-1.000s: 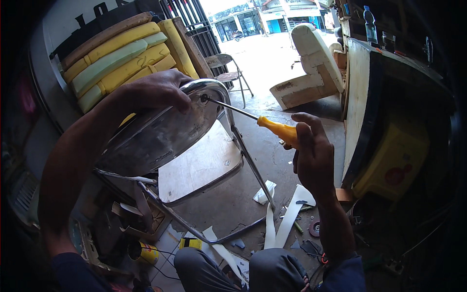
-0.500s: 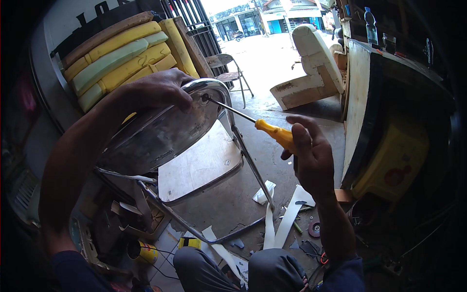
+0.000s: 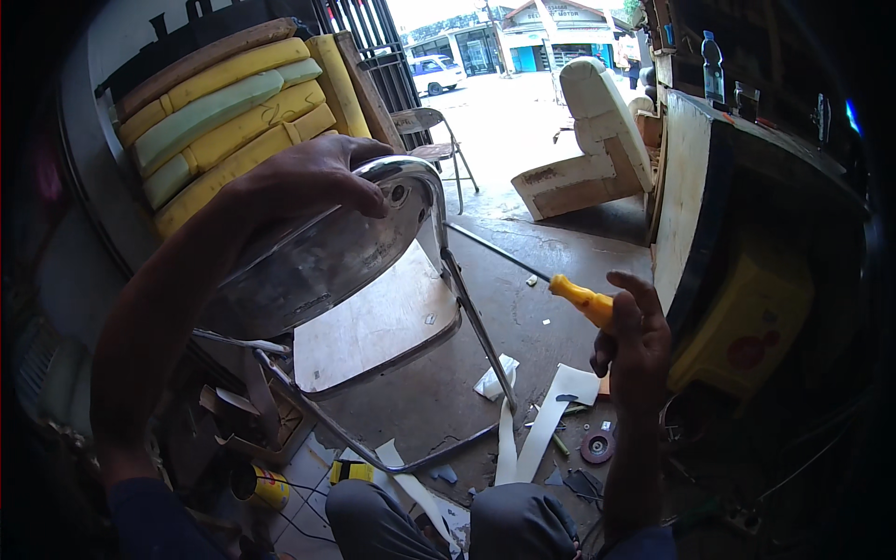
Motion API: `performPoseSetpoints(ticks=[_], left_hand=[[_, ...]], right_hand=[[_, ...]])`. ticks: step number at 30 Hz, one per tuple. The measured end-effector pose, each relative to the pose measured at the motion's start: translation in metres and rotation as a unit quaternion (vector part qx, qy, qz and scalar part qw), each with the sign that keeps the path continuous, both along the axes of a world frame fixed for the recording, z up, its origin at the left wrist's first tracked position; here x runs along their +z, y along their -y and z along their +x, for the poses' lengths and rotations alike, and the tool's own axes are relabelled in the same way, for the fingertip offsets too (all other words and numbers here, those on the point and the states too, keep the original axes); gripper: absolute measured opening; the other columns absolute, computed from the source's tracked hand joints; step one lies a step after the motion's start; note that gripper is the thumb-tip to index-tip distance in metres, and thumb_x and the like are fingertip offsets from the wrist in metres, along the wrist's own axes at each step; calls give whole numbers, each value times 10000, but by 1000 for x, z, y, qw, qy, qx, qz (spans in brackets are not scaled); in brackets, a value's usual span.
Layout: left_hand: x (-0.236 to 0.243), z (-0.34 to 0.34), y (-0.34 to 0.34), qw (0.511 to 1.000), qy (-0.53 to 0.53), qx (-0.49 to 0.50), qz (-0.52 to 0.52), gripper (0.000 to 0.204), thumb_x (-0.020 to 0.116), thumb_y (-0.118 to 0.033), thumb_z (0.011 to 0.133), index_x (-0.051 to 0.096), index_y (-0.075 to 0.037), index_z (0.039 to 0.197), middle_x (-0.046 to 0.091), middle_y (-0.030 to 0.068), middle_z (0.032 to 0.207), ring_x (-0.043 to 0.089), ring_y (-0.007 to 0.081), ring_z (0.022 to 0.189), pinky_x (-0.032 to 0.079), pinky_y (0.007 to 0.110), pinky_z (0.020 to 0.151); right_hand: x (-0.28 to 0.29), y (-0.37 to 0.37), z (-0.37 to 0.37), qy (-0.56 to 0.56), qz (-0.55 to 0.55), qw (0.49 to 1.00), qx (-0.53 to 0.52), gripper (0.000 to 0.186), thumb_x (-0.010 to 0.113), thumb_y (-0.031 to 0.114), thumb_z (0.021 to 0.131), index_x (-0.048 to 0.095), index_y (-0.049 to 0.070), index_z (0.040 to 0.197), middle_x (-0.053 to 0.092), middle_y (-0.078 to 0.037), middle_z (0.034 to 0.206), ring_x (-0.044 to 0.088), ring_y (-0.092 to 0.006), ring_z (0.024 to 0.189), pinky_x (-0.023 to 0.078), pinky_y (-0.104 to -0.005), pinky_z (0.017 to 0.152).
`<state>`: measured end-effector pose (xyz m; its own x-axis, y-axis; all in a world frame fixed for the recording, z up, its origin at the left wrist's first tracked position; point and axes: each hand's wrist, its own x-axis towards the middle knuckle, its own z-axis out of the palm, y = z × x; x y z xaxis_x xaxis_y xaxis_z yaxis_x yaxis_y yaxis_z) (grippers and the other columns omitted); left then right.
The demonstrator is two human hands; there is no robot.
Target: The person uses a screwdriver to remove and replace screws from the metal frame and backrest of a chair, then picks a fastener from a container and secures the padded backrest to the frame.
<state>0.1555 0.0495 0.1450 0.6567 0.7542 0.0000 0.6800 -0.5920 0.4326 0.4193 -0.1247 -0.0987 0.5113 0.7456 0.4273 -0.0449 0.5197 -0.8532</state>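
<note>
In front of me stands a folding metal chair with a curved metal backrest (image 3: 308,266) and a pale wooden seat board (image 3: 373,322). My left hand (image 3: 313,177) grips the top rim of the backrest, thumb on the near face and fingers over the far side. Beside that thumb is a dark round hole (image 3: 399,192) near the backrest's right corner. My right hand (image 3: 635,331) is closed round the yellow handle of a screwdriver (image 3: 581,299). Its long shaft points up and left, and the tip is apart from the hole, near the chair's right tube.
Yellow and green foam cushions (image 3: 224,121) are stacked at the left. Another folding chair (image 3: 434,140) and a stripped armchair (image 3: 597,140) stand behind. White strips (image 3: 551,420), a grinding disc (image 3: 597,446), a yellow can (image 3: 271,487) and a cardboard box (image 3: 266,420) lie on the floor.
My right hand has drawn the screwdriver away from the backrest hole, down and to the right. My left hand stays on the rim, shifted slightly right. A van now shows in the street.
</note>
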Motion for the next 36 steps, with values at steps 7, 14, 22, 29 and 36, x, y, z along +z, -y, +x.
performPoseSetpoints(ticks=[7,14,22,29,36], left_hand=[[-11,-4,-3,983,144,-35,108,724,832,-415,816,614,32,1342,681,208,1258,640,278,1206,467,364,1063],[6,-38,-6,917,315,67,236,216,745,-262,957,738,-68,1052,752,40,873,709,115,828,534,285,851],[-3,-19,-10,835,381,73,390,274,648,-310,1028,755,-86,1145,738,48,923,679,104,872,507,273,848],[-26,-58,43,977,38,76,196,631,736,-446,943,583,19,1342,685,139,1164,659,221,1087,515,350,958],[-57,-73,102,868,-57,215,444,557,833,-233,841,637,6,1304,685,209,1108,684,304,1013,521,418,877]], right_hand=[[-87,51,-8,-232,-58,970,-51,364,563,370,1069,589,49,1238,584,-31,776,437,-37,451,375,-199,396],[-168,105,-11,-358,-134,922,-56,318,552,360,1071,586,71,1200,600,-41,869,453,-55,504,381,-208,426],[-163,148,19,-316,-130,930,-134,352,531,376,1076,585,61,1224,596,-55,915,458,-47,522,383,-201,430],[-169,152,27,-367,-90,921,-94,404,594,396,1049,580,30,1218,620,-61,955,466,-50,553,383,-204,439],[-119,87,45,-291,-79,952,-43,364,667,198,991,557,33,1296,630,-57,981,562,-118,704,485,-255,611]])
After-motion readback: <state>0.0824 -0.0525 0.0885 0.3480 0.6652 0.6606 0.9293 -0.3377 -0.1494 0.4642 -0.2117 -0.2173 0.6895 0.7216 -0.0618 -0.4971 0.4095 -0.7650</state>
